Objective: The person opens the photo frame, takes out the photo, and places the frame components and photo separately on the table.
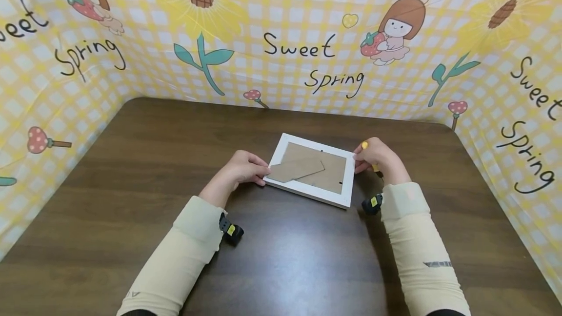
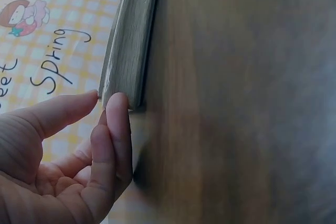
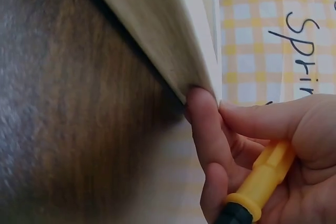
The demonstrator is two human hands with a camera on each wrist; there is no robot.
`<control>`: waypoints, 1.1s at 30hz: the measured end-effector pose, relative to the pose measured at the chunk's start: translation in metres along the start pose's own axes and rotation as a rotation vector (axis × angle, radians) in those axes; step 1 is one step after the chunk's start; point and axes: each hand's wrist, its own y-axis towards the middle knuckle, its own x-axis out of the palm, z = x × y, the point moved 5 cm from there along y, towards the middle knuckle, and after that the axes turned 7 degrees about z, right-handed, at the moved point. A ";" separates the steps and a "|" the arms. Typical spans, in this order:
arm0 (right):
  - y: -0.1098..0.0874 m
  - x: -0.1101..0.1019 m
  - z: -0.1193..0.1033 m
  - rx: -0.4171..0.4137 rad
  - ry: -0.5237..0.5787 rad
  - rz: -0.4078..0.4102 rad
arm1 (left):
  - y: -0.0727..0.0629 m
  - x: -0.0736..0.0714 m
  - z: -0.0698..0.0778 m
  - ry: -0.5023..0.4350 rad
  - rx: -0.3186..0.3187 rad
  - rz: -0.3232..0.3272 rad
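Note:
A white picture frame [image 1: 307, 197] lies back side up, its brown backing board [image 1: 303, 152] and angled stand flap [image 1: 290, 169] facing the camera. My left hand [image 1: 247, 168] pinches its left edge between thumb and fingers, near the flap's end; the left wrist view shows this grip [image 2: 79, 161] close up. At the opposite edge, my right hand [image 1: 379, 156] pinches the frame with thumb and forefinger. That same hand also holds a yellow and black tool, apparently a screwdriver [image 3: 265, 174], against the palm. The tool's tip is out of sight.
The frame is over a dark brown wooden table [image 1: 153, 135]. A yellow checked cloth [image 1: 281, 13] with printed flowers and lettering stands around the back and sides. Each wrist carries a small black camera, the left one [image 1: 231, 230] near the tabletop.

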 end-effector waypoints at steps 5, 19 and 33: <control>-0.005 0.001 0.003 0.010 0.031 -0.022 | 0.004 -0.003 0.005 0.020 0.011 0.011; -0.013 0.003 0.010 -0.008 0.029 -0.014 | 0.025 -0.010 0.017 0.090 0.016 -0.007; -0.020 0.009 0.014 0.006 0.023 0.018 | 0.038 -0.013 0.023 0.103 0.003 0.020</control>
